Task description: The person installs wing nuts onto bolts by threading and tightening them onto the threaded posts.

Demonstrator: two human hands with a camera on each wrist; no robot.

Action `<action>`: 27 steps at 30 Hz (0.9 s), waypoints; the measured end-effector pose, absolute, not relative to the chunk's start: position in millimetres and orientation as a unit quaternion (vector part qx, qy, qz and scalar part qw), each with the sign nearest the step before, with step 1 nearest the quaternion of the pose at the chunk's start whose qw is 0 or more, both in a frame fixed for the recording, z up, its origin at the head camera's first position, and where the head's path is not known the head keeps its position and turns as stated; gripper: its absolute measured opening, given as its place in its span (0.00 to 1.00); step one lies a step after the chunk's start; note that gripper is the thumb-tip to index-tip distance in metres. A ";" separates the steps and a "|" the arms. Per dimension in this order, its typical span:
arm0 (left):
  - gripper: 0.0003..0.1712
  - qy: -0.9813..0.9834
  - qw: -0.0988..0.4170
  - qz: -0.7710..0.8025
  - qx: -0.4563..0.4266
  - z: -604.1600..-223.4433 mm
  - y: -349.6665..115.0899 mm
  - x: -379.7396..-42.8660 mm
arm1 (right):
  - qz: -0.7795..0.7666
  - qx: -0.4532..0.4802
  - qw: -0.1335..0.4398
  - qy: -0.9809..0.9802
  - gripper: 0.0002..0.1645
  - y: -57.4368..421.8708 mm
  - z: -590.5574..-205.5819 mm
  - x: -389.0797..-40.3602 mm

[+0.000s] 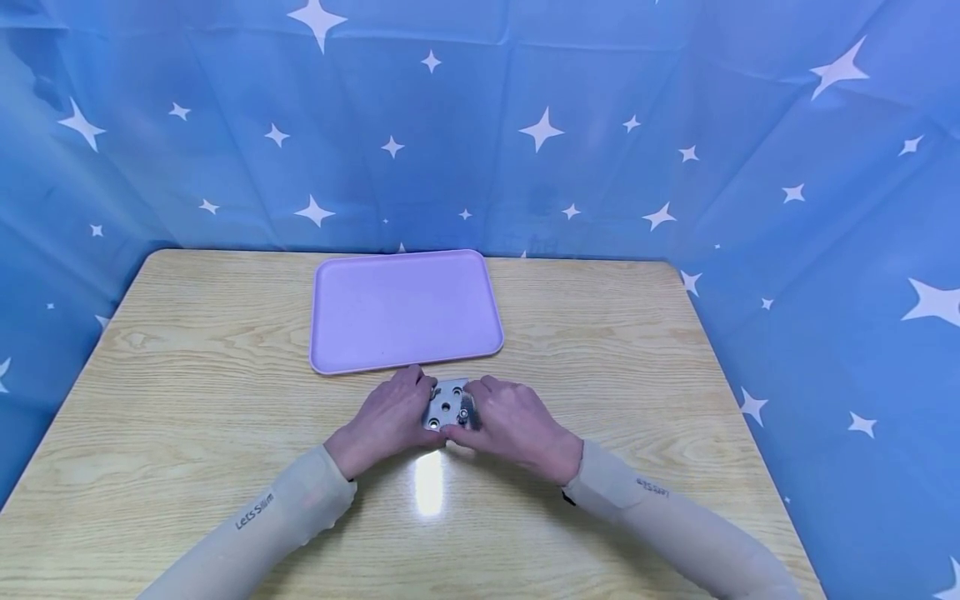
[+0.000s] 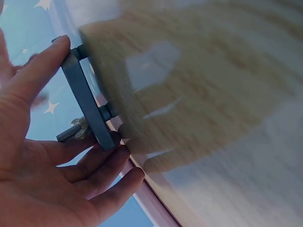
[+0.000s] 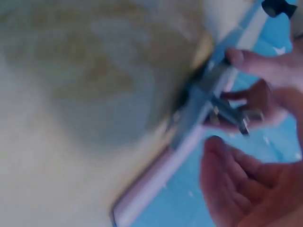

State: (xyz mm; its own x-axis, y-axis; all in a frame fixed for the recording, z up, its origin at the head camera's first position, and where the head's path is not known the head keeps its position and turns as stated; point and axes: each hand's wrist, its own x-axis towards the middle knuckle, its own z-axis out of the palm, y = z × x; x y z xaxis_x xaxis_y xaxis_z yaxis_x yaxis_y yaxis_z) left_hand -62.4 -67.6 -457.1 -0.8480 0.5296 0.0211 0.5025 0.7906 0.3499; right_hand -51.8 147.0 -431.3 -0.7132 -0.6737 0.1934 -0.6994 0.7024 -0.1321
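A small metal plate point(image 1: 448, 393) with several round holes is between the two hands above the wooden table. My left hand point(image 1: 392, 414) grips its left side. In the left wrist view, the thumb lies on one end of the plate point(image 2: 83, 90) and the fingers support the other. Short dark feet stick out on its table side, and a threaded bolt point(image 2: 68, 133) with a nut stands out opposite. My right hand point(image 1: 517, 421) is at the plate's right side; in the blurred right wrist view its bent fingers point(image 3: 215, 146) are close to the bolt, with a gap showing.
A shallow purple tray point(image 1: 405, 312) lies just beyond the hands, near the back of the wooden table point(image 1: 600, 333). Blue curtain point(image 1: 480, 108) with white stars hangs behind and along the sides. A bright light reflection shows on the tabletop in front of the plate.
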 end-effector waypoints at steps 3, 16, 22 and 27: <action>0.43 0.944 0.041 0.178 0.274 -457.1 -68.6 -62.7 | 0.107 0.454 0.033 -0.884 0.33 154.8 -421.2 -58.9; 0.46 0.945 0.055 0.181 0.267 -456.6 -67.0 -62.8 | 0.009 0.565 0.039 -0.824 0.08 157.1 -417.8 -74.9; 0.46 0.946 0.047 0.176 0.270 -457.4 -67.3 -62.6 | 0.073 0.494 0.068 -0.864 0.09 152.5 -429.5 -69.4; 0.47 0.946 0.047 0.174 0.269 -457.6 -66.9 -62.5 | 0.097 0.413 0.100 -0.900 0.13 145.7 -440.2 -59.5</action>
State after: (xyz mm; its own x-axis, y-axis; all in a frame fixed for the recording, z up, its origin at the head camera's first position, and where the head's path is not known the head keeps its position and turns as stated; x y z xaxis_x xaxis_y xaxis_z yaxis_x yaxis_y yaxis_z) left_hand -62.5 -66.9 -457.6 -0.8510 0.5251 0.0042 0.4921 0.7946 0.3556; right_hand -59.5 145.7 -440.2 -0.6381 -0.7247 0.2603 -0.7634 0.6395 -0.0908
